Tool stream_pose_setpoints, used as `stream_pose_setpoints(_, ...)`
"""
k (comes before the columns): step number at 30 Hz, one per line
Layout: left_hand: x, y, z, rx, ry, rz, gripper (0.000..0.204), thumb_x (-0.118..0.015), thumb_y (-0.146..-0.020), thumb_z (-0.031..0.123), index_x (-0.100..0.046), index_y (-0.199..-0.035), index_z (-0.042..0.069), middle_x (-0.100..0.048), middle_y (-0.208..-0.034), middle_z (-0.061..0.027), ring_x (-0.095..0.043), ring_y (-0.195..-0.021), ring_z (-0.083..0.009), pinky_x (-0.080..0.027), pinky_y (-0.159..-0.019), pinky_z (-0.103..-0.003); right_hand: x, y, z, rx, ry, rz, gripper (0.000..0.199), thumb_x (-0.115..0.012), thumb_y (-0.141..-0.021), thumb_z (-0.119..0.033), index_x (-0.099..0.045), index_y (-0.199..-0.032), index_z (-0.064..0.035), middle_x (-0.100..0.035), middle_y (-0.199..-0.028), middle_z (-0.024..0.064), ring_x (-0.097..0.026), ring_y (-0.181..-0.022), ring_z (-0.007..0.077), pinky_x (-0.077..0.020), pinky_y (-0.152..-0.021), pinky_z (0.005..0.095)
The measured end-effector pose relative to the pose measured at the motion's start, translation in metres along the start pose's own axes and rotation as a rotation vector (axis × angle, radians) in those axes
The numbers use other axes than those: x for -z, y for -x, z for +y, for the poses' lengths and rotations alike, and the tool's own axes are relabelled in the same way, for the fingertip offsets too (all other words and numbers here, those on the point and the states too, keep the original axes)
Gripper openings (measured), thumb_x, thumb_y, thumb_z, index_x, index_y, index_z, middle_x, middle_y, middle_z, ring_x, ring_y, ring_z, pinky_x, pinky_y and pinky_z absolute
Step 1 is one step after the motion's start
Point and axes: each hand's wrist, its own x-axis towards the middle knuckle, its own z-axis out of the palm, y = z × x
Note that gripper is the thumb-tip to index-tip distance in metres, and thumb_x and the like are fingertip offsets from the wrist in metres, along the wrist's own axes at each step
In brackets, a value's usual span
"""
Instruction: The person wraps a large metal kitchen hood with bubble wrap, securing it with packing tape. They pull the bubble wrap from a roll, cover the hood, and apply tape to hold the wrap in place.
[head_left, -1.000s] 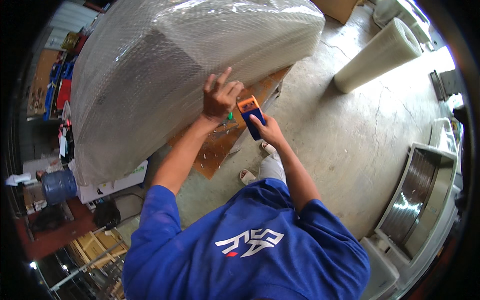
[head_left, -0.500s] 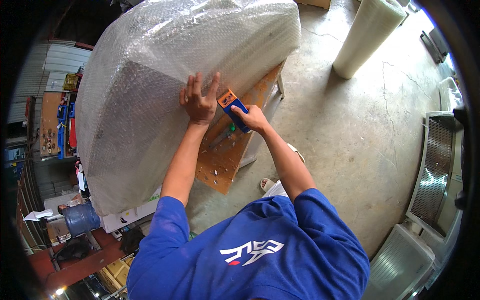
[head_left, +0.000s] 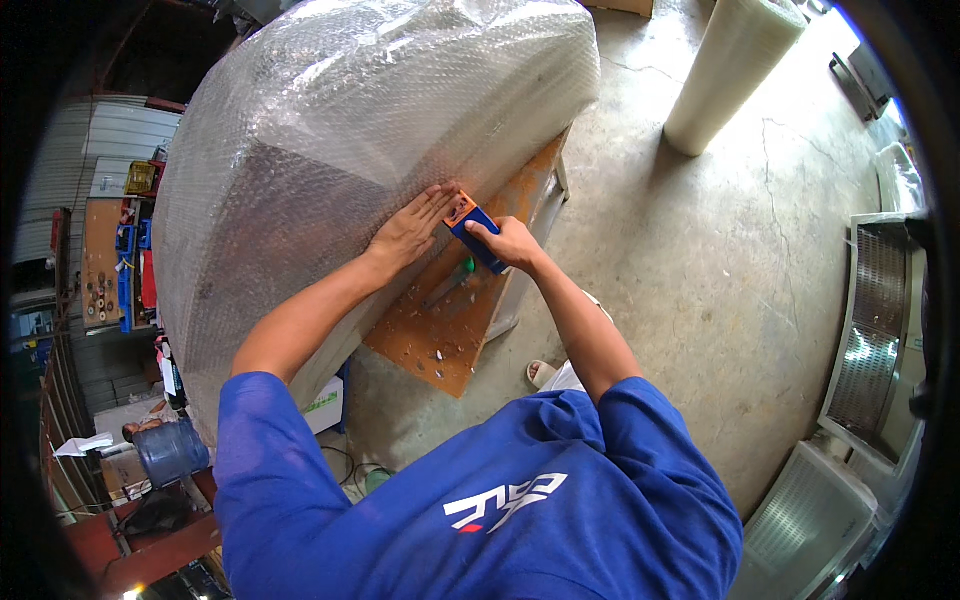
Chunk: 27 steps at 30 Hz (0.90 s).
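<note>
A bulky object covered in clear bubble wrap fills the upper left and rests on a worn wooden board. My left hand lies flat along the wrap's lower edge, fingers stretched out, their tips beside the orange end of a small blue-and-orange box. My right hand grips that box, thumb on top. Below it on the board lies a tool with a green handle, its kind unclear. Small scraps are scattered near the board's corner.
A tall bubble-wrap roll stands on the concrete floor at the upper right. Metal units with perforated panels line the right side. At left are a blue water jug and blue bins. My sandalled foot shows beside the board.
My left hand has turned and slid down and right along the wrap, its fingers now pointing at the box. My right hand has shifted slightly, still holding the box.
</note>
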Motion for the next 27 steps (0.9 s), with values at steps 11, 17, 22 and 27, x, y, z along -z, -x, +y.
stream_pose_setpoints(11,0.004,-0.004,0.001,0.072,-0.16,-0.032,0.086,-0.038,-0.096,0.057,-0.007,-0.156,0.005,-0.001,-0.165,-0.0094,0.002,-0.151,-0.0261,0.004,-0.123,-0.041,0.02,0.022,0.037,-0.19,0.113,-0.055,0.085,-0.061,-0.076,-0.076,-0.071,-0.082,0.0083,-0.069,-0.077,0.0197,-0.069,-0.072,0.0278,-0.0524,-0.066,0.0378)
stream_pose_setpoints(17,-0.002,-0.004,0.008,0.092,-0.115,-0.035,0.088,-0.04,-0.094,0.061,-0.006,-0.157,0.011,0.001,-0.165,-0.0089,0.003,-0.151,-0.0264,0.004,-0.123,-0.042,0.033,0.023,0.036,-0.256,0.393,-0.067,0.074,-0.063,-0.078,-0.07,-0.073,-0.089,0.0022,-0.072,-0.088,0.0199,-0.07,-0.082,0.0313,-0.0523,-0.072,0.0408)
stream_pose_setpoints(22,-0.001,-0.009,0.01,0.066,-0.107,-0.04,0.089,-0.044,-0.091,0.063,-0.004,-0.158,0.02,0.003,-0.165,-0.0076,0.004,-0.151,-0.0286,0.006,-0.123,-0.047,0.029,-0.013,-0.063,-0.243,0.893,-0.099,0.053,-0.061,-0.083,-0.06,-0.074,-0.104,-0.0131,-0.073,-0.106,0.0084,-0.07,-0.093,0.0279,-0.0543,-0.08,0.0385)
stream_pose_setpoints(27,0.011,-0.007,0.006,0.064,-0.205,-0.1,0.084,-0.043,-0.092,0.062,-0.014,-0.157,0.019,-0.001,-0.165,-0.0073,0.003,-0.151,-0.0296,0.007,-0.122,-0.048,-0.013,-0.077,-0.104,-0.359,1.561,-0.411,0.042,-0.057,-0.089,-0.047,-0.067,-0.12,-0.0202,-0.07,-0.115,0.0022,-0.067,-0.106,0.0223,-0.0488,-0.093,0.0444)
